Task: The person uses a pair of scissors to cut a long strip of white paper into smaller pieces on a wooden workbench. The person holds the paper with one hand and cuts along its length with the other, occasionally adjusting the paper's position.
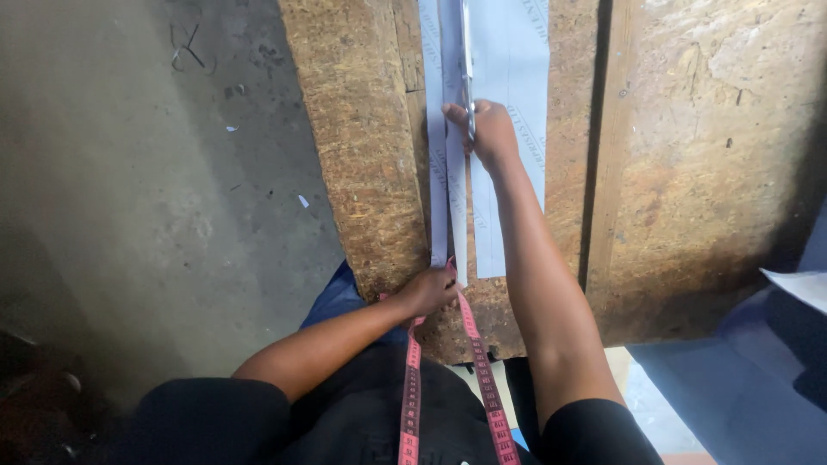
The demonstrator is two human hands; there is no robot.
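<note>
A long white printed sheet (pixel 515 129) lies lengthwise on a rough chipboard table (pixel 362 155). My right hand (pixel 491 133) reaches far forward and grips scissors (pixel 466 60) whose blades run along a cut in the sheet. A narrow strip (pixel 439 172) is split off on the left side of that cut. My left hand (pixel 429 291) pinches the near end of this strip at the table's front edge. A pink measuring tape (pixel 482 379) hangs around my neck and down over my dark clothes.
A grey concrete floor (pixel 155 215) with small scraps of paper lies to the left. The table has a dark gap (pixel 594 155) between boards on the right. Blue fabric (pixel 732 387) and a white sheet corner (pixel 797 287) sit at lower right.
</note>
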